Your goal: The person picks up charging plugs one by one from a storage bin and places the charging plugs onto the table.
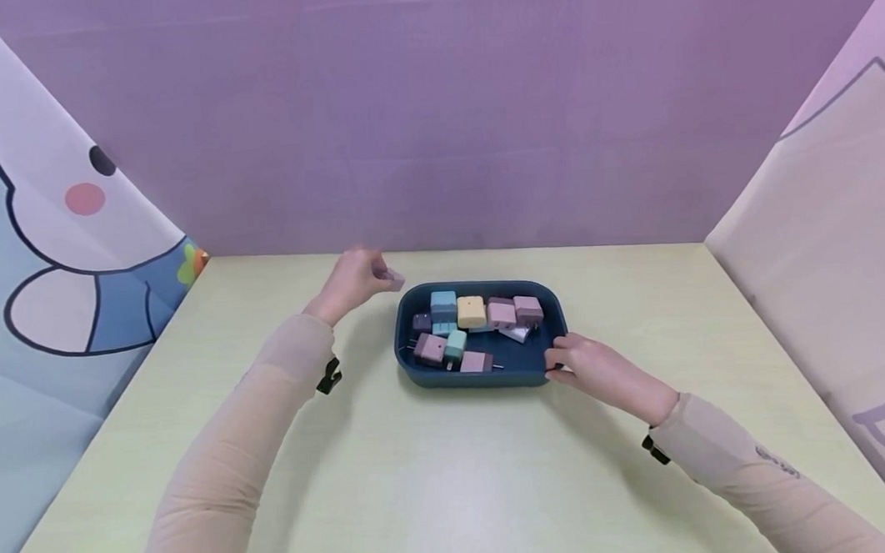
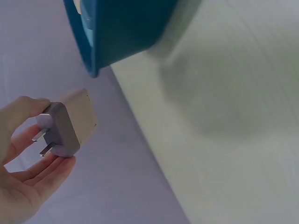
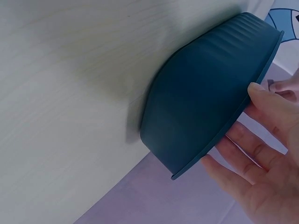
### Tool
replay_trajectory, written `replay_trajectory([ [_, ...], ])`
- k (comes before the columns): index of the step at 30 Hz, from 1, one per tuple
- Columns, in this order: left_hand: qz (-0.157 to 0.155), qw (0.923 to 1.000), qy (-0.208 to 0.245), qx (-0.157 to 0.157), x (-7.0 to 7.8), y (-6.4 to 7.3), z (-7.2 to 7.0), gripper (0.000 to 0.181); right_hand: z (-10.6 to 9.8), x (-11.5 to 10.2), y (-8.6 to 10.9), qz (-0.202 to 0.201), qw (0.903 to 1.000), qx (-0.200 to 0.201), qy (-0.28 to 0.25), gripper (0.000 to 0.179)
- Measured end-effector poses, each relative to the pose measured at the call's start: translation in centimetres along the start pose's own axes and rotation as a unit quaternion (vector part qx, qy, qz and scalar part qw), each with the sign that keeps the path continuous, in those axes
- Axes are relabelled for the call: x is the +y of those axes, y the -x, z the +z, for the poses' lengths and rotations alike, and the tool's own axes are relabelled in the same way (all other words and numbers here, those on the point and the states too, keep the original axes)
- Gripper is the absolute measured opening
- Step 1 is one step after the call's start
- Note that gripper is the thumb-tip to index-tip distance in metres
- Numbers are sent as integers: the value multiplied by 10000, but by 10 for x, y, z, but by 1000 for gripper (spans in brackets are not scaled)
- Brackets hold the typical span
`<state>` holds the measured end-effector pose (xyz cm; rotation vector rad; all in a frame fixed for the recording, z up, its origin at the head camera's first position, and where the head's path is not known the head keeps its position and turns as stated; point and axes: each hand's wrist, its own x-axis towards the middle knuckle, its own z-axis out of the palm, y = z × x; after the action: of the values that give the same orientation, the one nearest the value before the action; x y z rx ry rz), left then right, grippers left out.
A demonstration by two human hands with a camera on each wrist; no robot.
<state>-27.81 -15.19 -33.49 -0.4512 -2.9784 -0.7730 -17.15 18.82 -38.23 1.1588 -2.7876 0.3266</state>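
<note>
Stretching beneath your beige sleeves (image 1: 221,488), the pale wood-grain tabletop (image 1: 439,494) gives the dark teal tray (image 1: 480,380) a flat seat. Your right hand (image 1: 594,373) is clamped on that tray near its front right corner, thumb and fingers at the thin rim; the hold probably serves to stop it sliding, and it leaves most of the opening uncovered. Inside, plug-in chargers lie jumbled: a pink charger (image 1: 476,361) and a mint charger (image 1: 455,344) toward the front, a yellow charger (image 1: 470,312) and a light blue charger (image 1: 443,304) behind them. Their raised surround likely keeps them from scattering. Farther out, near the tray's back left corner, your left hand (image 1: 351,281) pinches a two-tone charger (image 2: 77,123) between thumb and fingers, in the air and apart from the tray. You have it by the darker prong end, both flat blades facing your palm, so the paler end juts out free; that should make it easy to turn. Beyond the table hangs a purple backdrop (image 1: 442,126), closing off the far side.
</note>
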Motion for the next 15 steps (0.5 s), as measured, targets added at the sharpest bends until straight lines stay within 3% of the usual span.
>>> replay_trajectory([
  [9, -158, 9996, 90, 199, -19, -6, 13, 21, 0, 0, 1, 22, 10000, -37, 24, 6],
  [15, -437, 9985, 218, 229, -27, -9, 23, 18, -1, 0, 1, 33, 10000, -68, 14, 7],
])
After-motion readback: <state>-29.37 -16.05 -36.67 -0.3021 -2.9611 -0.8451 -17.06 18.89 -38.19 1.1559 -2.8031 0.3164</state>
